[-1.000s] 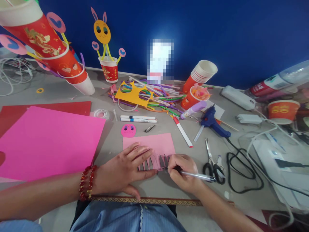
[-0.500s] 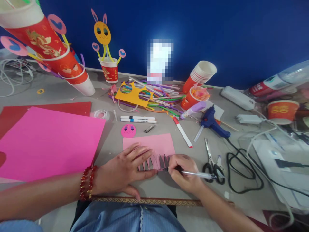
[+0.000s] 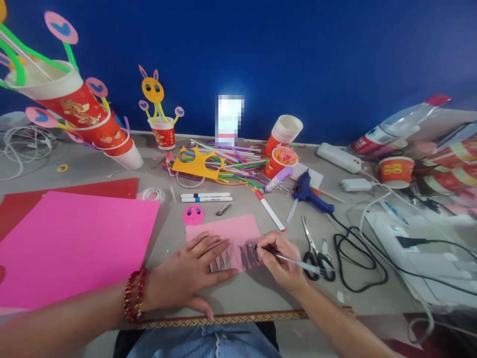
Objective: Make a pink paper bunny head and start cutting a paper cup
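- Head view: your left hand lies palm down with its fingers spread, pressing on the light pink paper; its grip is spread flat and has hold of nothing.
- Your right hand has its grip closed around a clear-barrelled pen, fingertips near the writing end, the barrel slanting back toward the scissors.
- The light pink paper sits on the worktop in front of you, between and partly under your hands; narrow, pointed dark shapes run along its near side, and the pen's tip is at the upper end of the right-hand ones.
- Just beyond its far left corner you have a round pink paper face, with a small dark clip to its right.
- Two white markers lie side by side farther back, and a red-capped marker slants to their right.
- Right of your right hand are open-handled scissors, with a blue glue gun behind them.
- On your left, a bright pink sheet overlaps a red sheet.
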The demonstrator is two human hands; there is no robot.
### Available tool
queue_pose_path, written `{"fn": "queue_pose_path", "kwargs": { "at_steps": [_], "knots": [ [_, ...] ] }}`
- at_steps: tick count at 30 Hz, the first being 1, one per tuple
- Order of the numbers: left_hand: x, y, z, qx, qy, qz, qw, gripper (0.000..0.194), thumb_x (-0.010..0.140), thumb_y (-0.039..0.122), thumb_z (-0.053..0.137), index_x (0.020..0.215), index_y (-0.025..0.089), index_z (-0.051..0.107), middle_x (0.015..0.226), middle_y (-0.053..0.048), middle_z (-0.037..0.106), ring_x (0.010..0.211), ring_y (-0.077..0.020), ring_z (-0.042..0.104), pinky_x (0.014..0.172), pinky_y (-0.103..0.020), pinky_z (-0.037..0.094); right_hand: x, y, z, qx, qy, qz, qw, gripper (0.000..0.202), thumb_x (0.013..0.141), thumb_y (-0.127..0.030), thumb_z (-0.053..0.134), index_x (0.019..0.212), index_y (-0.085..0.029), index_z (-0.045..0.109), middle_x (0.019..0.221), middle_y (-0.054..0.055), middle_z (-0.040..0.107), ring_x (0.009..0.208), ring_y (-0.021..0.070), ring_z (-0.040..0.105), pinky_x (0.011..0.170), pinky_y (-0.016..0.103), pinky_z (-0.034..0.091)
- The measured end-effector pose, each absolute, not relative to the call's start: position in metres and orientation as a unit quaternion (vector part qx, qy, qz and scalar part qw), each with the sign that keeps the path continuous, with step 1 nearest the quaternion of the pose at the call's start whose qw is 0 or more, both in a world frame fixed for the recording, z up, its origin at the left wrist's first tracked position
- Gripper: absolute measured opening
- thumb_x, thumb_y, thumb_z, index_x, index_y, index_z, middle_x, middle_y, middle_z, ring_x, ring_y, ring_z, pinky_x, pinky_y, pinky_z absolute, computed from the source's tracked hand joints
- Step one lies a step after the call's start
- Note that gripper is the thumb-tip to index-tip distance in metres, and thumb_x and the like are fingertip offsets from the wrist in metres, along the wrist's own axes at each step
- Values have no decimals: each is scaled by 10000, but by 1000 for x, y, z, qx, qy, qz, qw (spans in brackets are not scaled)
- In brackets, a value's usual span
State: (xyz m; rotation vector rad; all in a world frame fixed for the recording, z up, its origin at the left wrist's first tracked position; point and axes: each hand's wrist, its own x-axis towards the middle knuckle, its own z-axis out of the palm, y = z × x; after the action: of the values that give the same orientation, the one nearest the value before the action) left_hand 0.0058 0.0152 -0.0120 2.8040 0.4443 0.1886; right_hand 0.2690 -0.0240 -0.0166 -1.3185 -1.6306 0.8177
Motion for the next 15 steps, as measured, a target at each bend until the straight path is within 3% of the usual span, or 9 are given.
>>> {"fn": "queue_pose_path", "kwargs": {
  "at_steps": [6, 15],
  "knots": [
    [2, 18, -14, 979, 132, 76, 138, 756, 797, 708, 537, 1444, 348, 382, 1578, -129, 226, 1385, -378, 282, 1133, -570, 211, 271, -21, -21, -556, -636, 300, 444, 57, 881, -188, 531, 836, -208, 560, 598, -44, 547, 474, 103, 502, 478, 222, 402],
    [0, 18, -12, 981, 121, 87, 126, 724, 824, 688, 512, 1423, 292, 422, 1526, -156, 336, 1371, -376, 315, 1114, -577, 272, 270, -17, -15, -559, -665, 185, 459, 92, 895, -222, 549, 922, -218, 636, 765, 9, 644, 618, 143, 573, 593, 256, 443]
  ]
}}
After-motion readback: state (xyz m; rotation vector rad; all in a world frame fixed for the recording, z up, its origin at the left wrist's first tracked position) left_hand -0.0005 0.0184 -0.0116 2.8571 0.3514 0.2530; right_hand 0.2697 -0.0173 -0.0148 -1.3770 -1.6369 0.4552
